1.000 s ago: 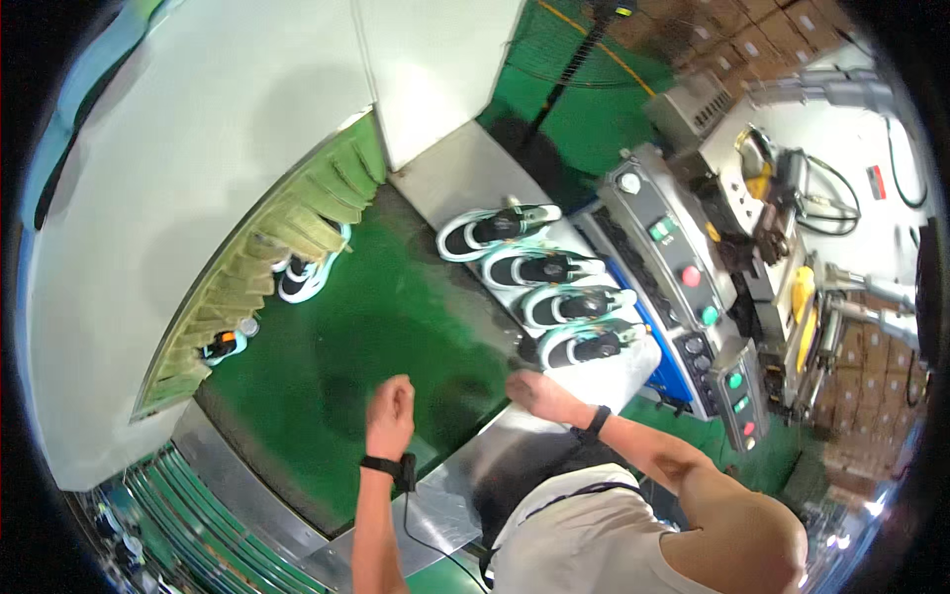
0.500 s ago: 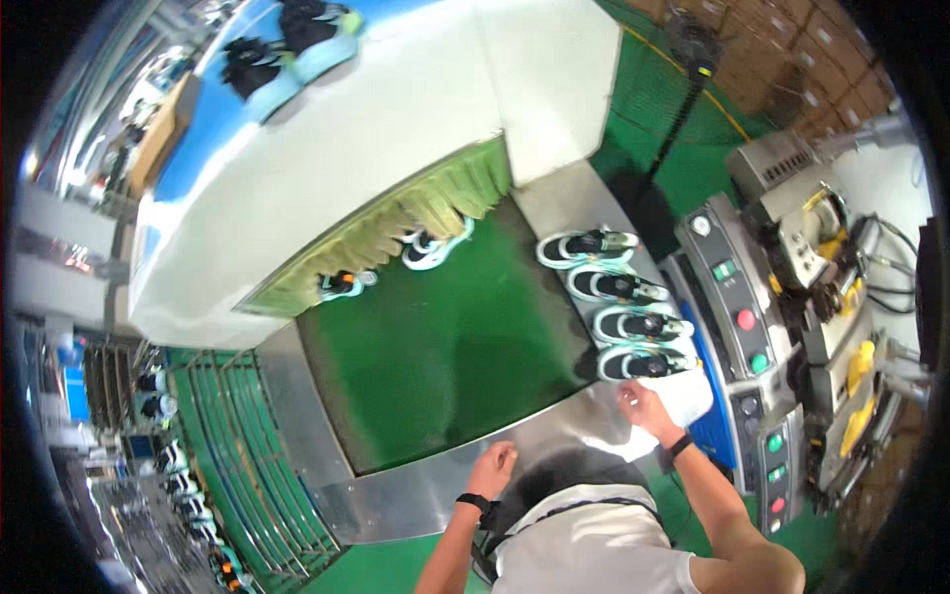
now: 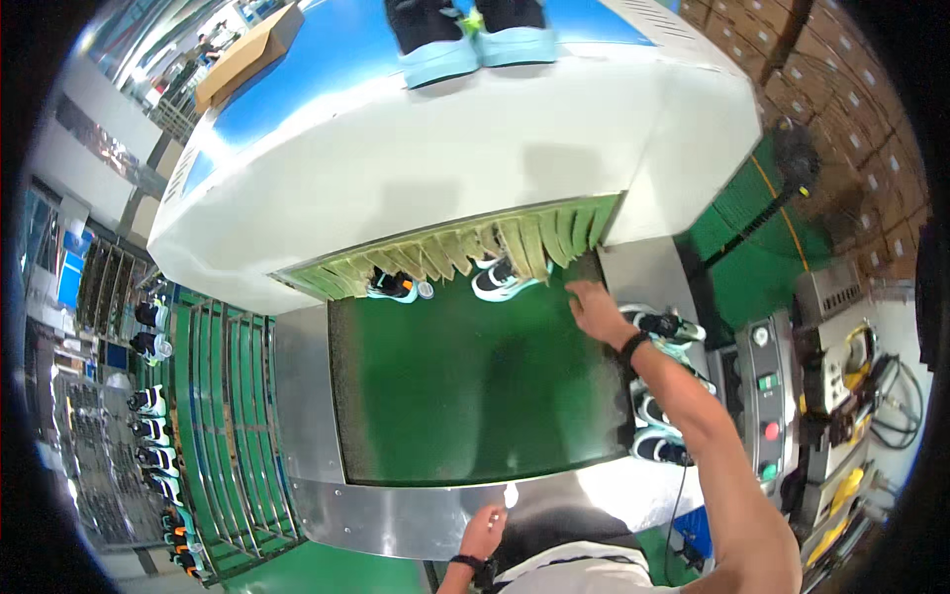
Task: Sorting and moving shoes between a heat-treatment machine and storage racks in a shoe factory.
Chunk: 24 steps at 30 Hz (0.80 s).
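My right hand (image 3: 597, 309) reaches out flat over the far right corner of the green conveyor belt (image 3: 465, 396), fingers apart and holding nothing. It is just right of a white and teal shoe (image 3: 500, 280) coming out under the yellow-green flap curtain (image 3: 465, 252). A dark shoe with orange trim (image 3: 396, 287) lies further left under the flaps. My left hand (image 3: 485, 530) rests on the steel front rim (image 3: 396, 515) of the conveyor, holding nothing.
A white tunnel machine (image 3: 445, 168) covers the belt's far end, with a pair of shoes (image 3: 465, 35) on top. Several finished shoes (image 3: 658, 416) line the steel side shelf under my right forearm. A control panel (image 3: 767, 406) stands right; a green rack (image 3: 213, 436) with shoes stands left.
My right hand has left the row of shoes at the right and stretched forward to the curtain. My left hand stayed on the front rim. The view has tilted up toward the machine.
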Tool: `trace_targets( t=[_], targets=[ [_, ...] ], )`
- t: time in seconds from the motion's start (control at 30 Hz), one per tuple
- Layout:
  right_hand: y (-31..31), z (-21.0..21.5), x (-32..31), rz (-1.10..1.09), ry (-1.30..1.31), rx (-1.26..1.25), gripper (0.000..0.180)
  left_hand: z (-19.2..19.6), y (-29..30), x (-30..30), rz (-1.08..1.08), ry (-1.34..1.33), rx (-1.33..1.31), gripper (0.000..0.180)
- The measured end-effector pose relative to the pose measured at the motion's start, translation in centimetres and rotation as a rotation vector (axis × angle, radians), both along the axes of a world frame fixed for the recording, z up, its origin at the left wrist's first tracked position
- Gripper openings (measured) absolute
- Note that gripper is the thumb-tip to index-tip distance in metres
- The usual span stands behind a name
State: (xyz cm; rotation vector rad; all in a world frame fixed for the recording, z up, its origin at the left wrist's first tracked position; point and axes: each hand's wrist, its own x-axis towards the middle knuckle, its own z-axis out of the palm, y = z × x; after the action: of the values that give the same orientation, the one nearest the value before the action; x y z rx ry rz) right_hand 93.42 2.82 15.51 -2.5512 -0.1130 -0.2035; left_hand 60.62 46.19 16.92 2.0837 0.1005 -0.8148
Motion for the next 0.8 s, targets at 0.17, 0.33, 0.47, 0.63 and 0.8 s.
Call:
trace_targets(
  t=[0.17, 0.33, 0.47, 0.63, 0.8],
  targets=[
    [-5.5, -4.9, 15.5, 0.163, 0.052, -0.3, 0.041, -2.7, 4.3, -0.6, 0.168, 0.044, 0.076, 0.027],
    [-0.9, -6.9, 21.4, 0.212, 0.417, -0.191, 0.067, -4.1, 7.6, 0.9, 0.183, 0.104, 0.212, 0.027],
    [-0.1, -7.2, 21.1, 0.07, 0.555, -0.166, 0.069, -4.9, 6.6, 5.0, 0.227, 0.116, 0.155, 0.023],
    [-1.8, -6.1, 20.8, 0.209, 0.251, -0.343, 0.069, -3.2, 4.3, 6.6, 0.168, 0.073, 0.133, 0.024],
    [-1.6, -8.4, 20.7, 0.221, 0.202, -0.35, 0.05, -3.0, 3.0, 5.7, 0.151, 0.12, 0.066, 0.024]
  ],
)
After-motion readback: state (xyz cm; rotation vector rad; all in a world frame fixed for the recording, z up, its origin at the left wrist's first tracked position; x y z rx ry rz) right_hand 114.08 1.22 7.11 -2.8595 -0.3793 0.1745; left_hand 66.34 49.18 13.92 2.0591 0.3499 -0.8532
